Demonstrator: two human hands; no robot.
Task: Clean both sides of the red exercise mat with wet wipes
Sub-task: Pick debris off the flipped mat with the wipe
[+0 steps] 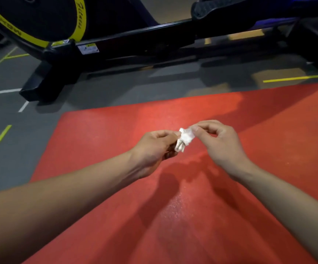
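Both hands, left hand [154, 147] and right hand [219, 141], pinch a crumpled wipe [185, 139] above the red mat [116, 134]; likely refolding, next wipe the mat.

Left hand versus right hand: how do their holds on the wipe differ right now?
The left hand sits lower and nearer the person, holding the lower end of the wet wipe with its fingers curled under. The right hand sits higher, pinching the upper end between thumb and forefinger, its other fingers arched loosely. Both hold the same crumpled wipe above the red exercise mat.
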